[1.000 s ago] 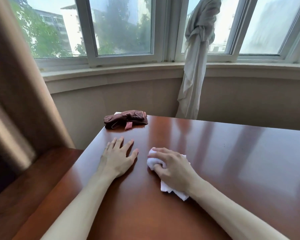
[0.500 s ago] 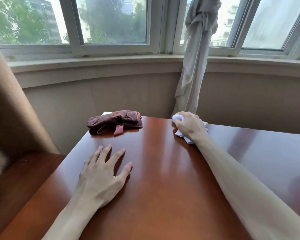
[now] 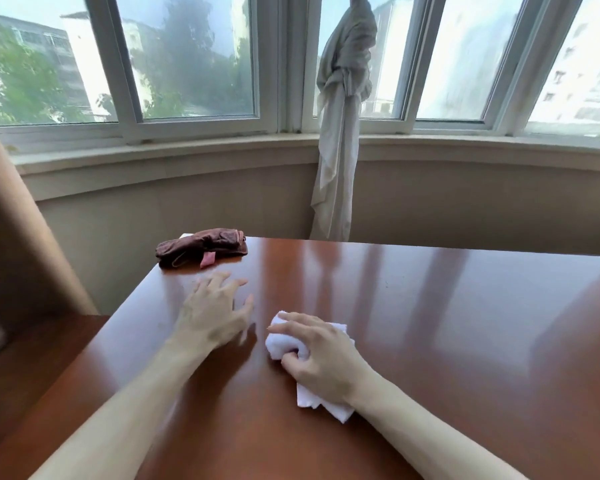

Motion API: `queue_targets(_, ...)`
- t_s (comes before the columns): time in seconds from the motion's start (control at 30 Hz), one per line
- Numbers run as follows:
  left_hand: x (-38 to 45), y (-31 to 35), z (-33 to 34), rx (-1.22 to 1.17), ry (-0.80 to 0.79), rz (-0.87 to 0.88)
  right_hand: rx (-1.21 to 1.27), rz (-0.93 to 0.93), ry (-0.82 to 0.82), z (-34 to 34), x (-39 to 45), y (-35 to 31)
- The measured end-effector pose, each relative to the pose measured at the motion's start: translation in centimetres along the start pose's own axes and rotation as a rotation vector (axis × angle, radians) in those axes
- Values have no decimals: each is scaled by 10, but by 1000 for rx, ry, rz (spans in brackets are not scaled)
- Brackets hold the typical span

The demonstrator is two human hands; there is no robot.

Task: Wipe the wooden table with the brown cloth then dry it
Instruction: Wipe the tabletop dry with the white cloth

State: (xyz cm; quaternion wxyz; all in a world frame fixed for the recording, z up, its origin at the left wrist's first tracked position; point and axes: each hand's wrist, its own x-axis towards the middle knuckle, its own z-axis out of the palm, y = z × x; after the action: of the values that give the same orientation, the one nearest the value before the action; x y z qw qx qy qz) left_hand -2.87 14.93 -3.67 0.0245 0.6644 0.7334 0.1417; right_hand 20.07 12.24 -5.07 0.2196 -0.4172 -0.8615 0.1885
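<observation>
Now the right hand (image 3: 321, 358) grips a bunched white cloth (image 3: 288, 344) and presses it onto the wooden table (image 3: 447, 341). Just beside it, the left hand (image 3: 212, 313) lies with fingers spread and straight on the tabletop, holding nothing, its outline blurred. Beyond the left hand, apart from both, the brown cloth (image 3: 201, 249) sits crumpled at the table's far left corner.

Table (image 3: 430, 323) glossy red-brown; brown cloth (image 3: 201, 250), pink tag; white towel (image 3: 284, 344).
</observation>
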Motion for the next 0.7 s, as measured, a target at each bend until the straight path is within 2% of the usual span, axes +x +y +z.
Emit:
queue_targets(0.13, -7, 0, 19, 11, -82, -36, -56, 99, 98, -24, 55, 52)
queue_targets(0.27, -11, -9, 32, -8, -47, -56, -114, 269, 199, -45, 129, 120)
queue_targets(0.43, -6, -8, 36, 19, -46, -80, -185, 363, 232, -55, 212, 173)
queue_targets(0.57, -3, -8, 32, 37, -77, -94, -185, 373, 255, -53, 219, 176)
queue_targets(0.7, -2, -4, 29, 12, -92, -83, -105, 235, 175, -45, 158, 127)
